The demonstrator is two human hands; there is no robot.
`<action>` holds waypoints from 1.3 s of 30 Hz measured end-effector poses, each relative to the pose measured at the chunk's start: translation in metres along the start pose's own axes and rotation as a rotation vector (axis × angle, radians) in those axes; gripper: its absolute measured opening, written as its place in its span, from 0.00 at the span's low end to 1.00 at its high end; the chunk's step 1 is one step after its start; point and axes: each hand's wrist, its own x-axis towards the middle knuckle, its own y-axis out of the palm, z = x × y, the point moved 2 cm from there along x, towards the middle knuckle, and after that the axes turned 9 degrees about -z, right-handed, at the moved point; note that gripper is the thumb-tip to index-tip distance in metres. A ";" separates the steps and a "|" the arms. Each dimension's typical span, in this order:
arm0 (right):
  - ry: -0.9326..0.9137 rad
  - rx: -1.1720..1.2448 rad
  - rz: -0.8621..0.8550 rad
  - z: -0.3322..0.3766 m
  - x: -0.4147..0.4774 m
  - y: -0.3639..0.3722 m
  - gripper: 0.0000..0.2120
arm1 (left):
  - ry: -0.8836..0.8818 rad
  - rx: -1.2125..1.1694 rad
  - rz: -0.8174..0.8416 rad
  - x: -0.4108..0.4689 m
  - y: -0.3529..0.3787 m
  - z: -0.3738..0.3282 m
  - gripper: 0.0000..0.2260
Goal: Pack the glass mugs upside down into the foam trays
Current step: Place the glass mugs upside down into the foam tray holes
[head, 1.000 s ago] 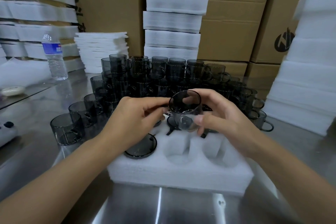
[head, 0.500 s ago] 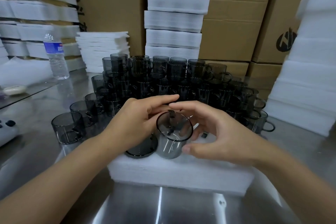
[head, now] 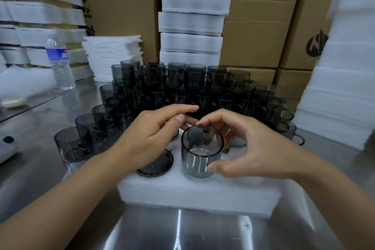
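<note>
Dropped from mid-air since a second earlier, right hand (head: 249,148) curled round upside-down smoked glass mug (head: 200,158), mug set partway into front middle pocket of foam tray (head: 192,191), left hand (head: 150,138) loosely spread beside it, gripped nothing, upright mugs (head: 182,87) massed behind.

A smoky glass mug (head: 200,158) stands base-up, half sunk in a front pocket of the white foam tray (head: 198,193); a second mug (head: 155,165) sits flush beside it, loose mugs (head: 182,87) behind.
</note>
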 end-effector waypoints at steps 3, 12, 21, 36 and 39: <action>0.029 -0.029 0.026 -0.003 0.001 0.001 0.28 | -0.006 -0.044 0.030 0.000 -0.001 -0.001 0.16; 0.067 -0.055 0.058 -0.007 0.003 0.003 0.30 | -0.019 -0.055 0.096 -0.001 -0.001 0.000 0.17; 0.048 -0.143 0.081 -0.008 0.003 0.000 0.28 | 0.044 0.011 0.128 -0.001 0.000 -0.002 0.13; 0.077 -0.190 0.171 -0.015 0.004 0.004 0.26 | 0.044 0.047 0.119 -0.001 0.001 0.001 0.10; 0.084 -0.195 0.156 -0.017 0.006 0.006 0.28 | 0.051 0.047 0.132 0.000 0.001 0.000 0.11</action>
